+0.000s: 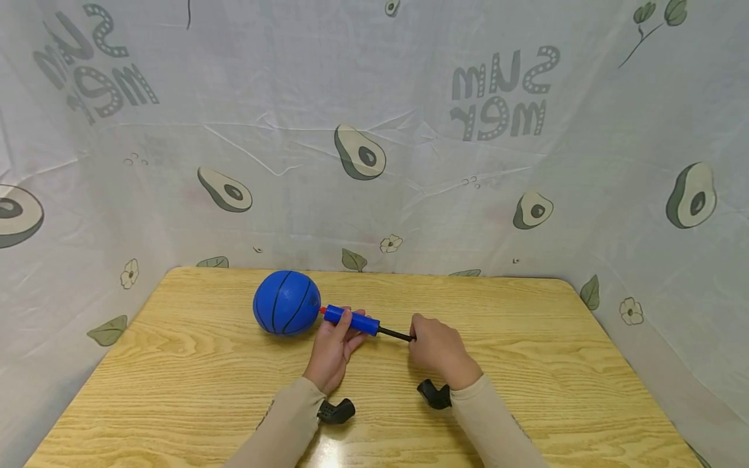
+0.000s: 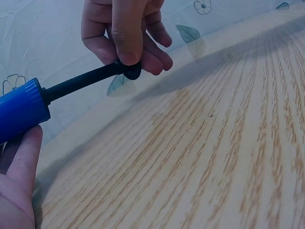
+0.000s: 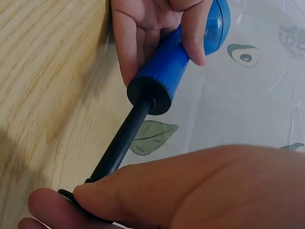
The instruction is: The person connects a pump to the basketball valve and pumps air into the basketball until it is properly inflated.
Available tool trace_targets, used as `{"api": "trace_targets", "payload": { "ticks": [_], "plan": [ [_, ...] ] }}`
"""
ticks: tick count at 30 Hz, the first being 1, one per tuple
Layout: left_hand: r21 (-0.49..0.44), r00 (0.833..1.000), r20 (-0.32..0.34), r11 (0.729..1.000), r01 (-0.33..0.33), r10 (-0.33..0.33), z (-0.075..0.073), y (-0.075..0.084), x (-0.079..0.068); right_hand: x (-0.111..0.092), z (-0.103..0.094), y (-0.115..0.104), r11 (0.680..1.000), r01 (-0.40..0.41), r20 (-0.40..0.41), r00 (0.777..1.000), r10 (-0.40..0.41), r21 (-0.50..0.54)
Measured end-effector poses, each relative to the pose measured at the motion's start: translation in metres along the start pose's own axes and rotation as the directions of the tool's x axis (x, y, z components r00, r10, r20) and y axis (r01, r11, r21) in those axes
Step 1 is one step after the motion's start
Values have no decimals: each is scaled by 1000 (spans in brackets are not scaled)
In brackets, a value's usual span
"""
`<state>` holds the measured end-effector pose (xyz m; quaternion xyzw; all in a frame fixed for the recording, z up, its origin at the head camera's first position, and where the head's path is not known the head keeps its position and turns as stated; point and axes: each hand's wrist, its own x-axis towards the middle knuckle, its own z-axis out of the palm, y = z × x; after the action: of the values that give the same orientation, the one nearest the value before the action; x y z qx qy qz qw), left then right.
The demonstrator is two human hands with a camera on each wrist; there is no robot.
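Observation:
A blue ball with black lines [image 1: 287, 303] rests at the left of the table. From its right side a red tip [image 1: 322, 310] joins it to a blue hand pump [image 1: 352, 320]. My left hand [image 1: 331, 350] holds the pump's blue barrel, thumb on top and fingers beneath. The black rod [image 1: 395, 334] sticks out of the barrel's right end. At the rod's far end my right hand [image 1: 440, 348] pinches the black handle [image 2: 132, 71] between thumb and fingers, seen closely in both wrist views. In the right wrist view the ball [image 3: 218, 26] shows behind the left hand.
The wooden table [image 1: 556, 364] reaches back to a pale curtain [image 1: 409, 195] printed with avocados, leaves and letters. Each wrist carries a black device, one on the left [image 1: 337, 411] and one on the right [image 1: 434, 394].

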<state>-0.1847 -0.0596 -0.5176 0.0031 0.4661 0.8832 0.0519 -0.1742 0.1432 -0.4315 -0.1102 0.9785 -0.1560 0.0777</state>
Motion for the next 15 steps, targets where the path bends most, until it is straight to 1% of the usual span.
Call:
{"api": "trace_targets", "payload": {
  "ticks": [3, 6, 10, 13, 15],
  "plan": [
    [3, 1000, -4, 1000, -3, 3, 0, 0, 0, -1, -2, 1, 1000, -11, 13, 1000, 11, 5],
    [12, 1000, -15, 1000, 0, 0, 0, -1, 0, -2, -2, 0, 1000, 15, 1, 1000, -15, 13],
    [24, 1000, -17, 1000, -4, 5, 0, 0, -1, -2, 1, -4, 994, 103, -59, 993, -102, 23],
    [25, 1000, -18, 1000, -8, 8, 0, 0, 0, 1, 6, -6, 983, 185, -117, 976, -182, 9],
    [26, 1000, -13, 1000, -10, 11, 0, 0, 0, 3, 10, -7, 974, 226, -139, 965, -224, -3]
  ]
}}
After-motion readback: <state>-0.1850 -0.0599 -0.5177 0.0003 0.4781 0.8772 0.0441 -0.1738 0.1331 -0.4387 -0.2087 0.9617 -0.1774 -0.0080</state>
